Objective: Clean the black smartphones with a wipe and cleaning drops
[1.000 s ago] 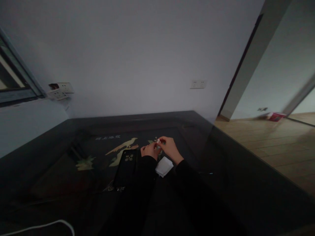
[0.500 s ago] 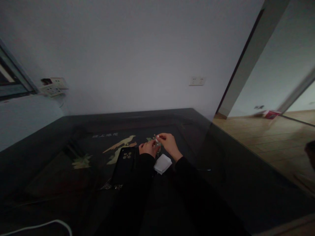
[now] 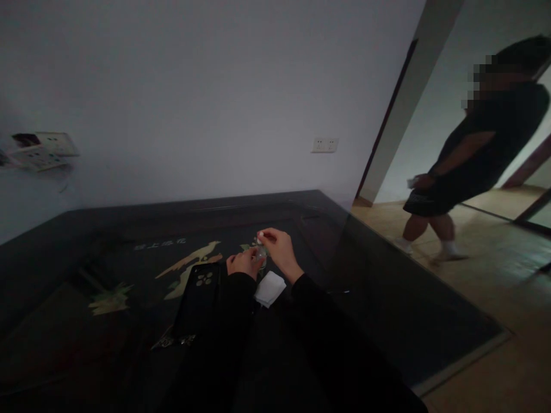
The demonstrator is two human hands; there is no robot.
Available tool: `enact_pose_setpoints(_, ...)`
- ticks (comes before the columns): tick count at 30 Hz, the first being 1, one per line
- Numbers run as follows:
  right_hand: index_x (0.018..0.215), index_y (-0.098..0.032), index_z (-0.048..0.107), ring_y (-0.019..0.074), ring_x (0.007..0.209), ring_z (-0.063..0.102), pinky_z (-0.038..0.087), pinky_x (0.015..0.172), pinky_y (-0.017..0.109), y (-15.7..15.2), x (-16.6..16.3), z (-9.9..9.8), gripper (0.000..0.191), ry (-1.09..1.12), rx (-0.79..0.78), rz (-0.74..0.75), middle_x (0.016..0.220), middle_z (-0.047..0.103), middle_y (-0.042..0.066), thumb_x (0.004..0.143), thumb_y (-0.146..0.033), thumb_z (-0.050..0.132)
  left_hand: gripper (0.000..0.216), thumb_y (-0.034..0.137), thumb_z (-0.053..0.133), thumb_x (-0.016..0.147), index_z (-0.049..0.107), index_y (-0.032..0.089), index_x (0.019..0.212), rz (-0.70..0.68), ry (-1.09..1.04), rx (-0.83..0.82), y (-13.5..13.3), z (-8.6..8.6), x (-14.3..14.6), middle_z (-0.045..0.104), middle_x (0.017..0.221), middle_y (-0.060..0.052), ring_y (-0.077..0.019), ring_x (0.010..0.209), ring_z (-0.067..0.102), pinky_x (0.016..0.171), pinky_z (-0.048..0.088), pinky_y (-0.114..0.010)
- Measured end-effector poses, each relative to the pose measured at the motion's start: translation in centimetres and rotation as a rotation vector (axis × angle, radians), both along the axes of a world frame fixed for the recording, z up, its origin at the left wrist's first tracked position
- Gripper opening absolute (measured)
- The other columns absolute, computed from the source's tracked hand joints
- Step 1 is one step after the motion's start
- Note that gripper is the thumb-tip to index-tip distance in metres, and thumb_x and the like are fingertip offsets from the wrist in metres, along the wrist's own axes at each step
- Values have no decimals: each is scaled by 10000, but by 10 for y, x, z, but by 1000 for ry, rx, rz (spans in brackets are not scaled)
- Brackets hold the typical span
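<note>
My left hand (image 3: 243, 263) is curled round a small clear bottle (image 3: 260, 258) that stands near the middle of the dark glass-topped table (image 3: 387, 298). My right hand (image 3: 278, 249) pinches the little white cap (image 3: 260, 234) at the bottle's top. Both arms wear black sleeves. A folded white pad (image 3: 269, 288) lies on the table just in front of my hands. A black phone (image 3: 198, 295) lies face down to the left of my left wrist.
The tabletop carries an inlaid bird picture (image 3: 189, 261). A person in dark clothes (image 3: 469, 155) walks across the wooden floor by the doorway at the right. Wall sockets (image 3: 325, 144) sit on the white wall behind; more sockets (image 3: 41, 150) are at far left.
The view has swung to the right and a person has walked into sight at the doorway. My hands have stayed together on the small bottle and its cap.
</note>
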State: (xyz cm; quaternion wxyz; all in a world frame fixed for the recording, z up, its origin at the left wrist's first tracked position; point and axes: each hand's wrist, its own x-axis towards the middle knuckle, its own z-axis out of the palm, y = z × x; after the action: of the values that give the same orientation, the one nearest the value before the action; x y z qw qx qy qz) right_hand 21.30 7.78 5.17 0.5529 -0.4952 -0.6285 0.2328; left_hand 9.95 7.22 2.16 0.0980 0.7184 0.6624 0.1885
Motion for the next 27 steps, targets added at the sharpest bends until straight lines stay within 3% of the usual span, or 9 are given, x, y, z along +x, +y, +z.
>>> enact_pose_setpoints(5, 886, -174, 626, 159, 817, 628, 495, 725, 248, -24, 18, 18, 204, 97, 41, -9, 901, 674, 52, 786, -311, 514, 321, 454, 509, 735, 583, 301, 1008, -9, -15, -19, 2, 2, -2, 685, 924, -1, -172, 982, 563, 891, 279, -346)
enact_pose_setpoints(14, 769, -141, 638, 168, 663, 631, 500, 604, 255, -58, 31, -27, 194, 109, -99, 23, 749, 679, 61, 714, -315, 572, 331, 439, 492, 758, 583, 277, 1032, -10, 5, -4, 2, -2, -3, 672, 983, -21, -204, 988, 558, 876, 278, -372)
enact_pose_setpoints(27, 643, -172, 632, 141, 562, 580, 441, 541, 231, -67, 28, -20, 172, -16, -109, 9, 598, 634, 7, 696, -329, 587, 300, 436, 501, 753, 590, 288, 998, 6, -5, 33, 1, -4, -1, 675, 973, 0, -186, 972, 557, 885, 266, -362)
